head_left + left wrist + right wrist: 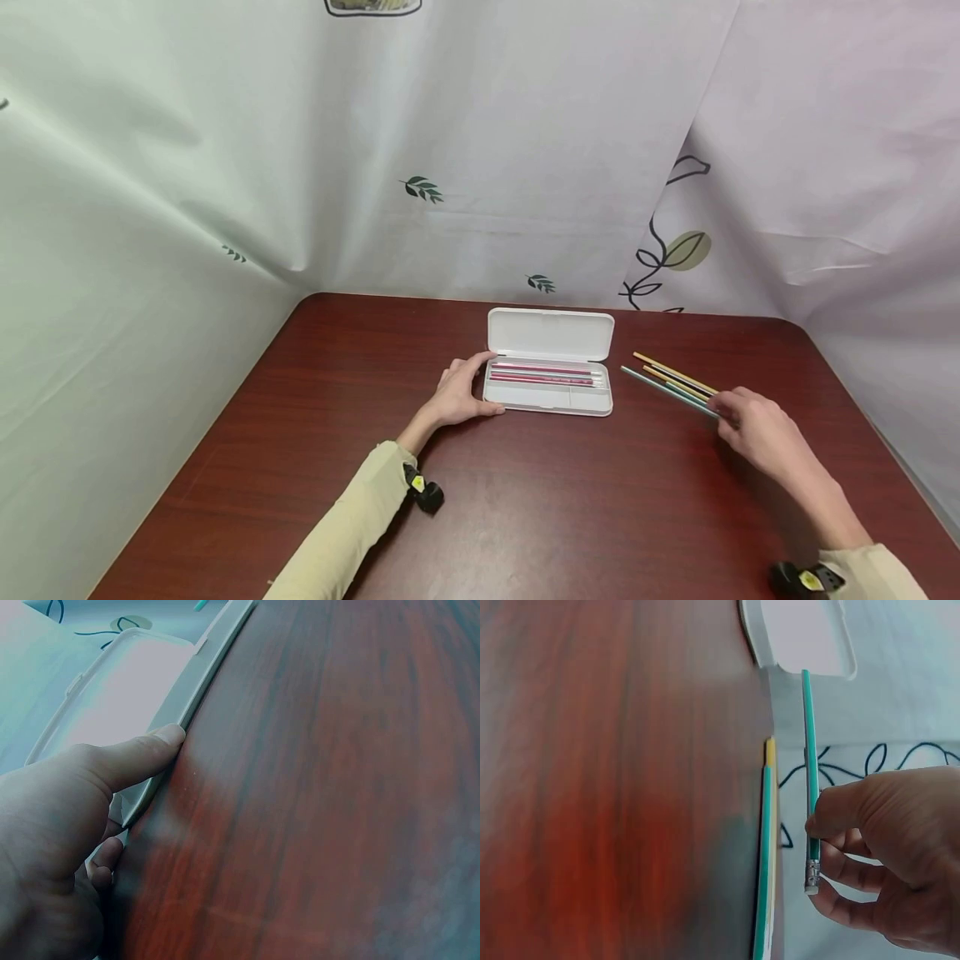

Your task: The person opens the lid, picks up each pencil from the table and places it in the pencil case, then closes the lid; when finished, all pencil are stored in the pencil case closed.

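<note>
The white pencil case (591, 401) lies with its lid (551, 333) raised at the back. Several pink-red pencils (543, 380) rest lengthwise inside it. My left hand (457, 397) grips the case's left end, the thumb (161, 742) on the front edge and the fingers around the back corner. To the right of the case, my right hand (765, 433) pinches a green pencil (811, 750) near its eraser end, with the tip toward the case. In the right wrist view it is apart from another green pencil (765, 862) and a yellow pencil (671, 370) on the table.
A dark red-brown wooden table (570, 500) carries everything, its far edge close behind the case. Pale cloth (480, 167) with leaf drawings hangs behind and at the sides. Each wrist wears a small black camera (429, 497).
</note>
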The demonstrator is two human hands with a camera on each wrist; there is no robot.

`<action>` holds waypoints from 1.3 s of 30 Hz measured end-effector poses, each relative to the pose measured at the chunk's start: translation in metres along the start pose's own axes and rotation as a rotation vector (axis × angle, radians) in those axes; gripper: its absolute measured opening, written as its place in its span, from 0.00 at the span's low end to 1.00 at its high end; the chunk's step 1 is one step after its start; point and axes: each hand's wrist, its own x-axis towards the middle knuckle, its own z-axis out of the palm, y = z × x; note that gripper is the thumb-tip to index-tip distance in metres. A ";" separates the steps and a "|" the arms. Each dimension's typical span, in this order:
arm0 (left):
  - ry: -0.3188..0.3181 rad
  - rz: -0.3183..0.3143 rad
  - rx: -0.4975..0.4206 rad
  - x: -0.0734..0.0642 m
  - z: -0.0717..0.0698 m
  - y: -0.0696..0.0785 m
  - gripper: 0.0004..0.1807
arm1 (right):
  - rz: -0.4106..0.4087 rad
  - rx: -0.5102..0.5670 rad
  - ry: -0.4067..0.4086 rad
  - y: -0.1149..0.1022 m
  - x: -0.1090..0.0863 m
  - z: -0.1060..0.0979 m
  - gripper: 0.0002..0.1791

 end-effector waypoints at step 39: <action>-0.008 -0.005 -0.009 -0.002 -0.002 0.003 0.50 | -0.161 0.031 -0.093 -0.066 0.091 0.043 0.13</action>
